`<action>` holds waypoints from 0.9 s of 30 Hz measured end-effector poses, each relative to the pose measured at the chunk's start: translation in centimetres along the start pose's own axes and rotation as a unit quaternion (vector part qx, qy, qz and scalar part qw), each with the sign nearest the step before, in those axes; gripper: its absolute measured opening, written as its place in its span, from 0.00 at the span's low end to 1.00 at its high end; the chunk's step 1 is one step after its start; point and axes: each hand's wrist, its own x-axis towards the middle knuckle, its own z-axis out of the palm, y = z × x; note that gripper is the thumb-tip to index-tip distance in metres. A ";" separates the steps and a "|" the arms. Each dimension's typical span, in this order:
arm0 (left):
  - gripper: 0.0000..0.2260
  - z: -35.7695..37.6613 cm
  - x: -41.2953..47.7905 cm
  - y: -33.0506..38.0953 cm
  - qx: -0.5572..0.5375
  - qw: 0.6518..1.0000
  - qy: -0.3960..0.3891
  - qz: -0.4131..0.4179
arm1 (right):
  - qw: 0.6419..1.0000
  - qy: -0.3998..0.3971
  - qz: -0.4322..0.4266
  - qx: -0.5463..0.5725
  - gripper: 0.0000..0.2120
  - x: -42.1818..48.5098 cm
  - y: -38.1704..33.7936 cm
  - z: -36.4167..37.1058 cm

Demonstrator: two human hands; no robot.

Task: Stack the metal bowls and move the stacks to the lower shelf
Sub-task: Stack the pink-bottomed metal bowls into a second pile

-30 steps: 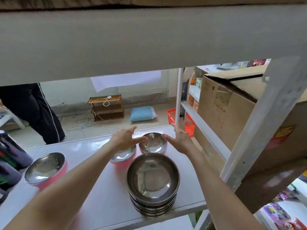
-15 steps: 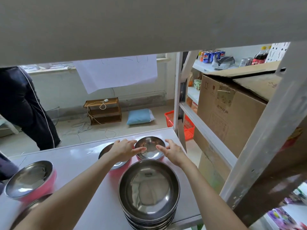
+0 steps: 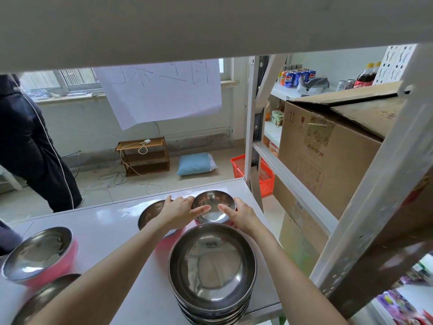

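A small metal bowl (image 3: 213, 205) with a red outside sits at the far right of the white shelf (image 3: 105, 228). My left hand (image 3: 179, 211) and my right hand (image 3: 241, 215) clasp its rim from either side. Behind my left hand lies a second bowl (image 3: 150, 212), partly hidden. A stack of several metal bowls (image 3: 212, 270) stands at the near edge, in front of my hands. At the left sits a pink-sided bowl (image 3: 39, 254), with another bowl (image 3: 46, 294) below it under my left forearm.
A shelf board (image 3: 210, 24) overhangs close above. The white upright (image 3: 379, 174) and a large cardboard box (image 3: 332, 146) stand to the right. A person in dark clothes (image 3: 30, 146) stands beyond the shelf at left. A red basket (image 3: 255, 170) sits on the floor.
Both hands have closed in on the far right bowl and now grip its rim. The view has tilted up and moved closer to the shelf.
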 end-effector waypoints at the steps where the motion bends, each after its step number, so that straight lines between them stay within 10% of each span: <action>1: 0.27 -0.2 0.0 0.2 -0.013 1.000 0.001 0.001 | 1.000 0.003 0.002 0.003 0.26 0.0 -0.1 -0.1; 27: 0.28 -11.6 -10.3 5.4 -0.292 0.951 0.094 0.038 | 0.992 0.040 -0.117 0.004 0.28 -7.0 -11.1 -7.6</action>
